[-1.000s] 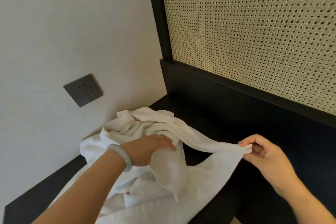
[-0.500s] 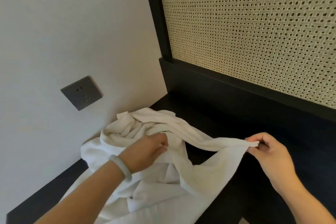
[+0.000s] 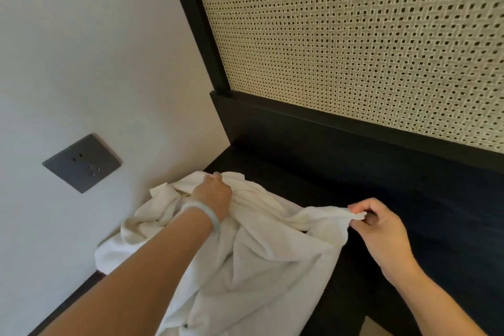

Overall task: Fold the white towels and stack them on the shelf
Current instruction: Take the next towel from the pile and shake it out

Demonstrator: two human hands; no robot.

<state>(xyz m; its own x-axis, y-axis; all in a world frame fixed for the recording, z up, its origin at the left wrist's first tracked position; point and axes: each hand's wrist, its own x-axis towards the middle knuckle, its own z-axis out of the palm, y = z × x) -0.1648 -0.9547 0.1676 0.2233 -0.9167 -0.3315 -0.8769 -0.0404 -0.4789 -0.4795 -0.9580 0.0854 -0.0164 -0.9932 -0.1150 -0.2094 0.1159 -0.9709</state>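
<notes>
- On the dark shelf [image 3: 409,199], pushed into the corner where it meets the white wall [image 3: 95,49], lies a rumpled heap of white towel [image 3: 272,254]. Its near part runs down to the bottom edge of the view. Whether the heap is one towel or several cannot be told.
- At the far end of the heap the left hand [image 3: 214,195] reaches in, its fingers curled down into the cloth and gripping a fold of it.
- Off to the right, the right hand [image 3: 381,232] pinches a corner of the towel between thumb and forefinger, the other fingers loosely curled. From that pinch the cloth runs back to the heap as a raised, drawn-out band.
- Round the left wrist sits a pale bangle [image 3: 211,215].
- Behind the shelf stands a woven cane panel [image 3: 354,49] set in a black frame [image 3: 201,30].
- Left of the heap, a dark grey socket plate [image 3: 81,162] is fixed to the wall.
</notes>
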